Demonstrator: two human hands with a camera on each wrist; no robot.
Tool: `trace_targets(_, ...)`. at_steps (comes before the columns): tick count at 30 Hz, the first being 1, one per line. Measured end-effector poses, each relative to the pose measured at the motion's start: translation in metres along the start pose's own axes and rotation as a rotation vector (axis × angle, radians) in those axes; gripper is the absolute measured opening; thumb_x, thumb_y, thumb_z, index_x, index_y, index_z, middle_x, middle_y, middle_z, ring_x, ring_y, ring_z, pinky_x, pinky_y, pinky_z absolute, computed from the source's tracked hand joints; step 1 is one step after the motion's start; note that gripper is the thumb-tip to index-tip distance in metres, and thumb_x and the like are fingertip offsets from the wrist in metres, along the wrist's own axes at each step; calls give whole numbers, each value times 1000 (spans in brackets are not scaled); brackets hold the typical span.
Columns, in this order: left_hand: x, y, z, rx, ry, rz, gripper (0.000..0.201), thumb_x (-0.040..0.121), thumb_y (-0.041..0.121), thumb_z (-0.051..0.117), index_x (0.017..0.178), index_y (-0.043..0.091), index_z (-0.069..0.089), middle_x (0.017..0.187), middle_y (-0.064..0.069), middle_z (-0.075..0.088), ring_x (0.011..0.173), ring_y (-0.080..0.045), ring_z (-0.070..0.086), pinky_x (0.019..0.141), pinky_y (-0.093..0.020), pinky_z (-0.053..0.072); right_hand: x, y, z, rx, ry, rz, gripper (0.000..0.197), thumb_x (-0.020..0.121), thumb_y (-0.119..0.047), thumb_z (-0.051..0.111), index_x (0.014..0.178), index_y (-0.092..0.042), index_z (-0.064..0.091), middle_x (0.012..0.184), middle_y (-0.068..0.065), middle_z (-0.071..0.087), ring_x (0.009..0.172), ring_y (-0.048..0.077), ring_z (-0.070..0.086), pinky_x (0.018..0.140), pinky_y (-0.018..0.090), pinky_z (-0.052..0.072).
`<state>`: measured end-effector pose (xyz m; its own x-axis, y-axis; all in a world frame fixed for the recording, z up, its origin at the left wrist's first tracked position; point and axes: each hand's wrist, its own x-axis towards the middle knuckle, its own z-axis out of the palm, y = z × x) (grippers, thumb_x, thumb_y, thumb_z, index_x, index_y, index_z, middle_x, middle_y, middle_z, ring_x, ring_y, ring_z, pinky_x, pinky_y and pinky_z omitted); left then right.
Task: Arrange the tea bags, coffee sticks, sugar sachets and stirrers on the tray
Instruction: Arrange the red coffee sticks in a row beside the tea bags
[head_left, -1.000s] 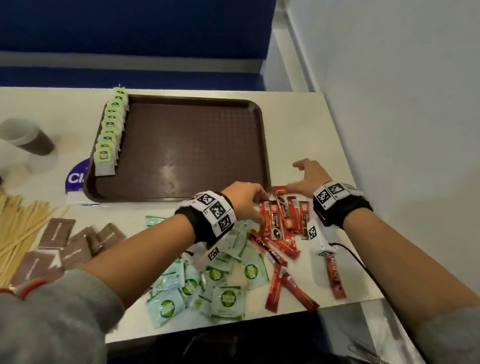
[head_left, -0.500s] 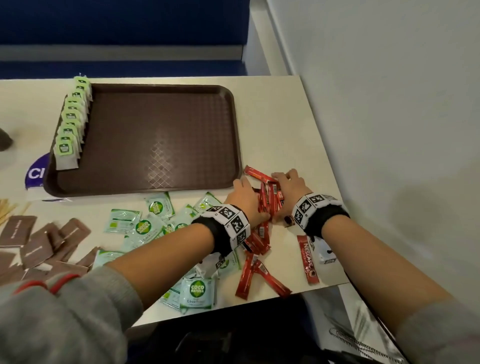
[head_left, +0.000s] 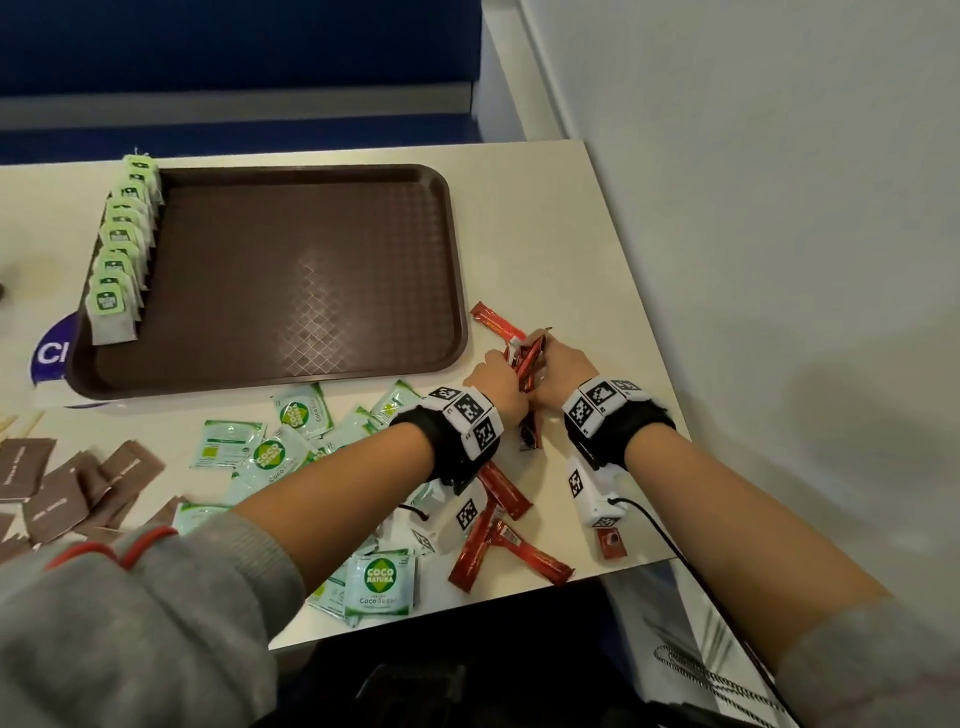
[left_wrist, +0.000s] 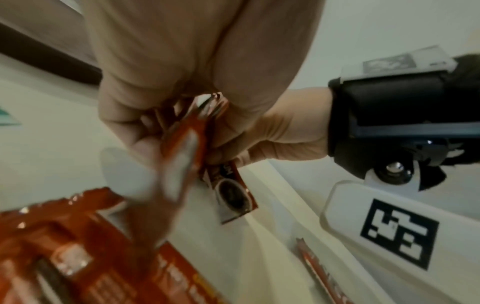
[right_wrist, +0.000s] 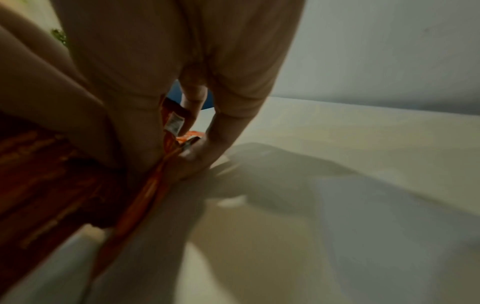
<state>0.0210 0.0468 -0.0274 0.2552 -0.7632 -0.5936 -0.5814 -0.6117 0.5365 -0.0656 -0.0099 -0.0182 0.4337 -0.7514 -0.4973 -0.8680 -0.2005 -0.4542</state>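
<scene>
Both hands squeeze a bundle of red coffee sticks (head_left: 525, 364) between them, just off the tray's front right corner. My left hand (head_left: 496, 384) grips the bundle from the left and my right hand (head_left: 558, 371) from the right. In the left wrist view the curled fingers (left_wrist: 145, 131) clasp the coffee sticks (left_wrist: 187, 148). In the right wrist view the fingers (right_wrist: 218, 139) press the red sticks (right_wrist: 166, 164) against the table. The brown tray (head_left: 311, 270) carries a row of green-tagged tea bags (head_left: 122, 254) along its left edge. More red sticks (head_left: 493, 525) lie loose near the front edge.
Green and white sugar sachets (head_left: 291, 452) are strewn on the white table (head_left: 571, 234) in front of the tray. Brown sachets (head_left: 62, 488) lie at the left, with wooden stirrers (head_left: 21, 423) at the far left edge. A grey wall stands close on the right.
Both hands have closed in from either side and gathered the spread red sticks into one upright bundle between them. The head view has shifted right and down.
</scene>
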Motion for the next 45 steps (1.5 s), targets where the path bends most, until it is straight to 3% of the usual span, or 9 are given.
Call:
trace_targets(5, 4, -4, -10, -231, -87, 58, 44, 93, 15, 42, 132, 1, 27, 107, -23, 60, 88, -36, 60, 63, -31, 44, 4, -2, -10, 69, -11, -10, 55, 75, -6, 70, 125, -13, 47, 114, 11, 63, 106, 29, 60, 85, 25, 43)
trace_targets(10, -2, -7, -33, -413, -88, 114, 31, 97, 18, 35, 126, 10, 28, 79, -9, 53, 59, -20, 54, 50, -30, 48, 5, -15, -18, 253, -5, -70, 64, 71, -6, 75, 126, -16, 45, 104, 9, 66, 93, 25, 63, 89, 36, 50)
trace_targets(15, -11, -19, -69, -500, 27, 140, 26, 99, 22, 34, 124, 12, 32, 92, -7, 57, 69, -20, 59, 62, -33, 52, 15, -50, -24, 415, -18, -124, 62, 74, 3, 68, 128, -12, 44, 79, 1, 60, 73, 19, 61, 85, 40, 54)
trace_targets(19, -11, -43, -99, -496, 153, 143, 26, 98, 21, 36, 123, 12, 37, 101, -10, 58, 83, -22, 56, 71, -30, 45, 22, -88, -21, 486, -27, -179, 63, 72, 1, 72, 129, -11, 48, 90, 9, 62, 85, 26, 65, 85, 42, 56)
trace_targets(24, -17, -84, -135, -587, 260, 104, 5, 96, 13, 35, 99, 13, 40, 67, 0, 50, 53, -18, 47, 46, -24, 43, 38, -130, -11, 507, -9, -217, 57, 74, -3, 75, 126, -15, 55, 114, 11, 58, 104, 26, 61, 83, 42, 57)
trace_targets(30, -28, -135, -180, -704, 266, 64, 10, 96, 14, 37, 101, 13, 45, 62, 0, 47, 33, -6, 44, 35, -17, 36, 49, -181, 4, 650, -2, -218, 32, 75, 1, 74, 92, -19, 56, 96, 8, 60, 94, 27, 66, 75, 36, 59)
trace_targets(33, -31, -157, -203, -781, 261, 52, 12, 96, 15, 37, 98, 16, 49, 63, -2, 49, 39, -13, 45, 36, -19, 37, 56, -205, 14, 682, 29, -220, 38, 73, 2, 75, 96, -16, 50, 96, 8, 60, 86, 21, 66, 67, 28, 60)
trace_targets(36, -31, -175, -223, -811, 248, 59, 12, 97, 15, 37, 93, 17, 48, 65, -3, 48, 47, -17, 45, 43, -25, 40, 62, -230, 22, 705, 46, -239, 25, 77, 3, 71, 82, -14, 53, 86, 6, 62, 84, 20, 66, 64, 25, 59)
trace_targets(45, -30, -205, -257, -732, 291, 79, 10, 98, 17, 37, 102, 12, 44, 74, -4, 50, 51, -16, 48, 44, -24, 42, 75, -264, 52, 808, 39, -215, 25, 77, 3, 71, 69, -11, 52, 81, 12, 61, 80, 22, 67, 72, 31, 59)
